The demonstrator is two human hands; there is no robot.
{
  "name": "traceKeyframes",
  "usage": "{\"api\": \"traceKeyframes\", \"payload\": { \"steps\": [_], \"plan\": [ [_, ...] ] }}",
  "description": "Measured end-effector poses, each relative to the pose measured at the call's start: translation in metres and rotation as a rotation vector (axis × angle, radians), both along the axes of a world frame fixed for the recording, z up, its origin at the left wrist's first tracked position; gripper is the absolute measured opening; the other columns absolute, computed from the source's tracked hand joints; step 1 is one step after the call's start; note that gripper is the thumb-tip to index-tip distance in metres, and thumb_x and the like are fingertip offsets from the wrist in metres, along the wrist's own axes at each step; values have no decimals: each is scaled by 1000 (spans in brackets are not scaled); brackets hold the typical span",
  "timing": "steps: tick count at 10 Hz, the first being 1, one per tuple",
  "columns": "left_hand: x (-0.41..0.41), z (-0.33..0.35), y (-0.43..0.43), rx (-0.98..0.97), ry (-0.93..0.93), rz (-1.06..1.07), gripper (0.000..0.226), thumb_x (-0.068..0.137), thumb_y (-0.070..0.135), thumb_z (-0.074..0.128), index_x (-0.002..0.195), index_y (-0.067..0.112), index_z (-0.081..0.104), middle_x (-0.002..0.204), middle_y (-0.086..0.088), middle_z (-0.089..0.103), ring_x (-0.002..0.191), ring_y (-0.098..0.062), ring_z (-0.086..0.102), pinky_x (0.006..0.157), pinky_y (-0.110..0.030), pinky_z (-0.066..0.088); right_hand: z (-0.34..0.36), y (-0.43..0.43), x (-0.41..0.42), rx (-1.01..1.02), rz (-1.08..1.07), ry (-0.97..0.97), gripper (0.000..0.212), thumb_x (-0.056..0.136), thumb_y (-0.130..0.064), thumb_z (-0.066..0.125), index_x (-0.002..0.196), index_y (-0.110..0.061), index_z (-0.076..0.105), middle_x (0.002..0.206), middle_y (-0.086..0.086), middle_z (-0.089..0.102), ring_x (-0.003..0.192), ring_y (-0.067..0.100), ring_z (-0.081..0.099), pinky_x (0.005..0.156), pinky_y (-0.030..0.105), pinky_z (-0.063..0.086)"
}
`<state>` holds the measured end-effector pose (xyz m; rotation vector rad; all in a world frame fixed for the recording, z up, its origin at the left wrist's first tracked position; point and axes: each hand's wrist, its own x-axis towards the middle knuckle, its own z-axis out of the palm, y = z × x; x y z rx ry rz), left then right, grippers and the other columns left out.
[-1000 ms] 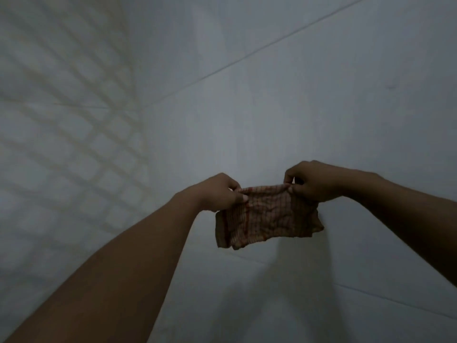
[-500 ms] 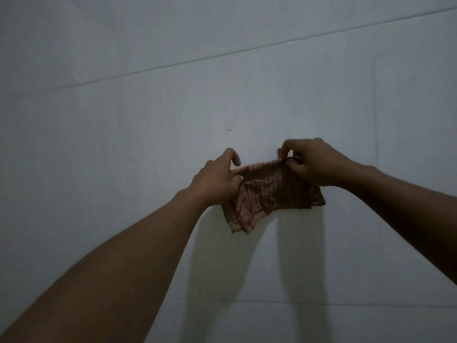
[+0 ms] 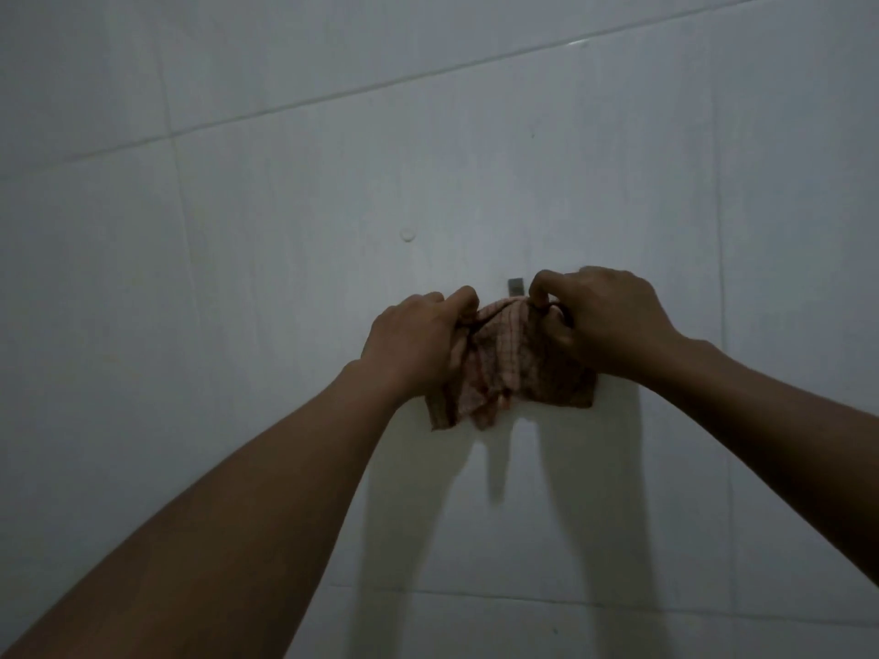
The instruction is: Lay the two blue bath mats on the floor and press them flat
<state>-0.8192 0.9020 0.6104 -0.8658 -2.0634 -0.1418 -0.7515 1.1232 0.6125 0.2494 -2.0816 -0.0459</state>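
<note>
Both hands gripped a checked cloth's top edge against the tiled wall [image 3: 285,230]: left hand [image 3: 418,340] and right hand [image 3: 604,321] closed on the checked cloth [image 3: 509,363], just below a small hook [image 3: 514,286]. No blue mats or floor showed.

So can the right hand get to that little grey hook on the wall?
Probably yes. The right hand is just beside the small grey metal hook on the white tiled wall, with nothing between them. But it is busy pinching the checked orange cloth.
</note>
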Motion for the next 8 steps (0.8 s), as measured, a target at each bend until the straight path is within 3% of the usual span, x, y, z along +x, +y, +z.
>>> {"api": "traceKeyframes", "payload": {
  "steps": [1, 2, 4, 5, 8],
  "plan": [
    [5, -17, 0, -6, -38, -13, 21, 101, 39, 47, 116, 25, 51, 91, -3, 62, 80, -26, 56, 62, -33, 40, -18, -3, -3, 12, -15, -15, 18, 86, -31, 58, 103, -25, 60, 65, -1, 45, 61, 20, 41, 64, 31, 29],
    [10, -30, 4, -10, -83, -9, 24, 104, 43, 44, 115, 23, 52, 92, -4, 66, 77, -23, 53, 63, -33, 39, -24, -6, -4, 18, -27, -49, 21, 84, -35, 58, 103, -27, 59, 68, -3, 54, 68, 20, 44, 70, 34, 29],
    [19, -30, -19, -112, -56, 25, 36, 103, 54, 40, 118, 24, 52, 91, -1, 66, 86, -25, 62, 66, -35, 41, -19, -14, 10, -67, 95, 56, 22, 79, -27, 54, 93, -16, 68, 87, 3, 50, 82, 22, 42, 70, 36, 37],
    [24, -23, -50, -133, -36, 89, 39, 103, 54, 40, 123, 23, 52, 98, -1, 68, 91, -24, 62, 69, -34, 40, -5, -41, 20, -106, 152, 108, 27, 81, -28, 47, 92, -14, 68, 87, 7, 55, 81, 26, 47, 70, 38, 41],
    [60, -6, -201, -168, -210, 373, 40, 99, 48, 50, 133, 27, 51, 117, 1, 64, 109, -20, 58, 77, -34, 41, 9, -222, 9, 33, 358, -305, 28, 93, -35, 58, 119, -25, 60, 106, -2, 56, 95, 16, 53, 79, 32, 44]
  ]
}}
